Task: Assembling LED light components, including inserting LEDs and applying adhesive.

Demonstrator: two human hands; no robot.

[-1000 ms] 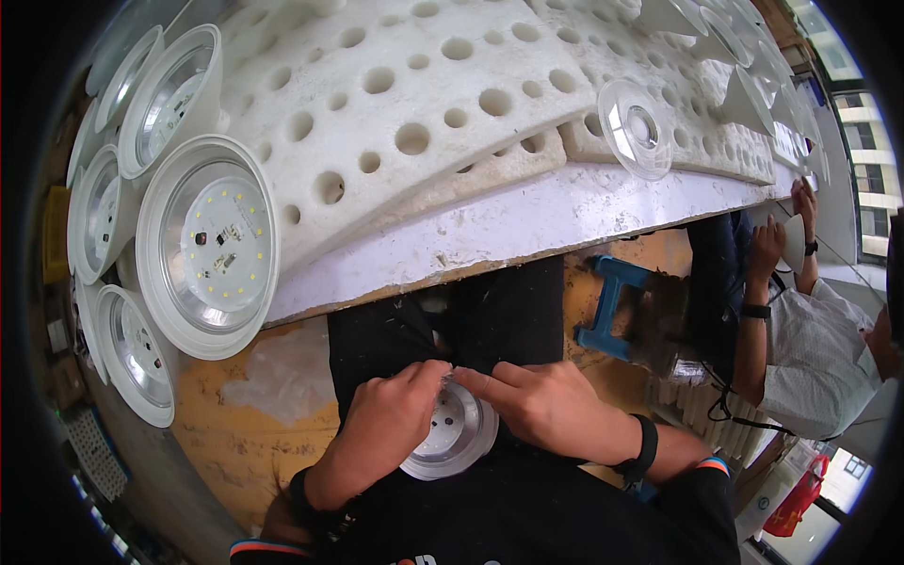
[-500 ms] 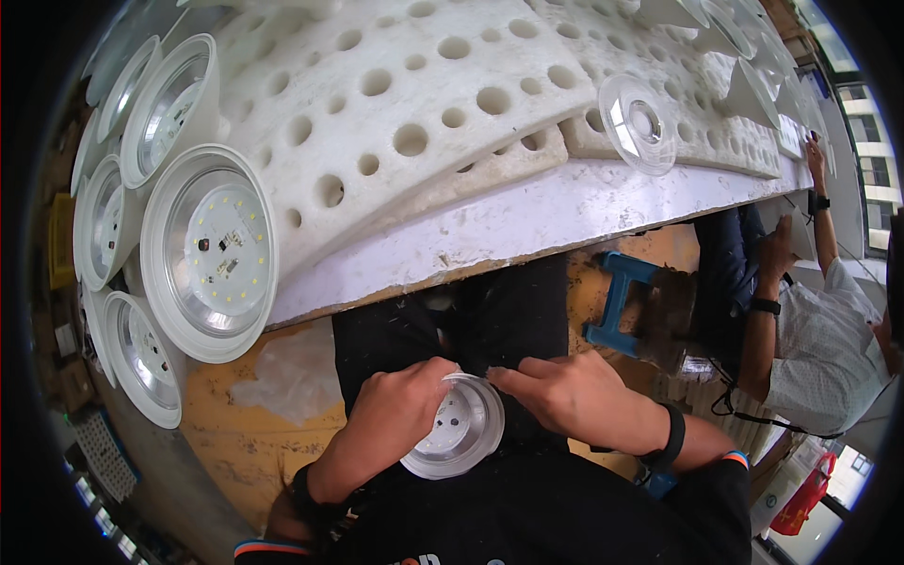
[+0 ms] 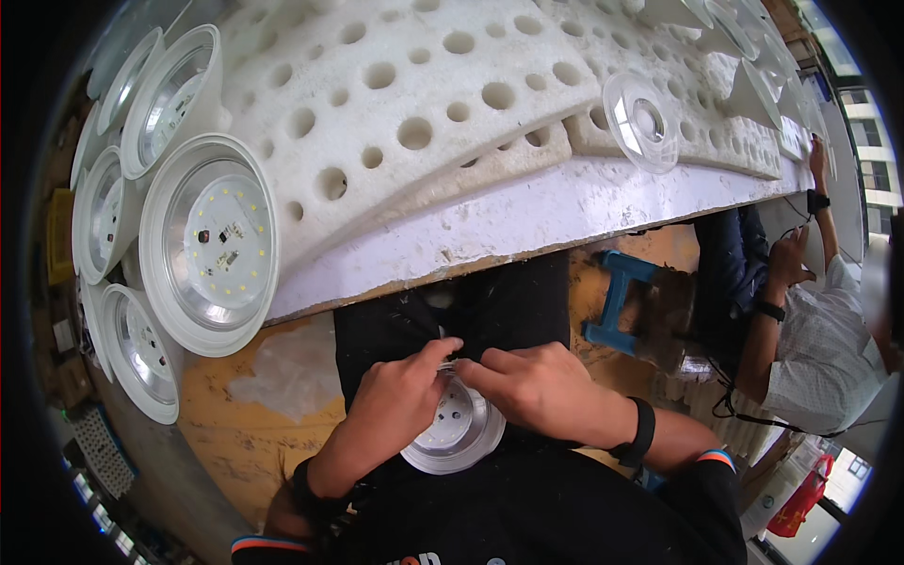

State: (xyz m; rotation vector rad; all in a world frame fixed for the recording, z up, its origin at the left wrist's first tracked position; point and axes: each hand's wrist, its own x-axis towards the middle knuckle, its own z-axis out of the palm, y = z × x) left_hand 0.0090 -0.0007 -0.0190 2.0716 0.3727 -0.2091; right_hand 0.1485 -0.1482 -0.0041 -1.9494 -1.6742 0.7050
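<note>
In my lap rests a white LED bulb housing [image 3: 441, 460], its open face up, with a round white board [image 3: 450, 420] showing small dark parts. My left hand [image 3: 397, 407] lies over its left side, fingers curled at the rim and thumb raised above it. My right hand [image 3: 539, 388] is closed, fingertips against the far rim, close beside the left fingertips. Something small and whitish shows between the two hands at that rim; what it is, I cannot tell.
Several similar housings, one large [image 3: 209, 245], stand at the left. White foam blocks with holes [image 3: 414, 134] cover the table [image 3: 424, 243]. A clear plastic disc [image 3: 640, 122] leans on the foam's edge. A blue stool [image 3: 617, 299] and another person [image 3: 819, 325] are at the right.
My right hand has moved left, up against my left fingertips at the far rim. My left thumb has lifted. At the right, the other person's nearer hand has shifted.
</note>
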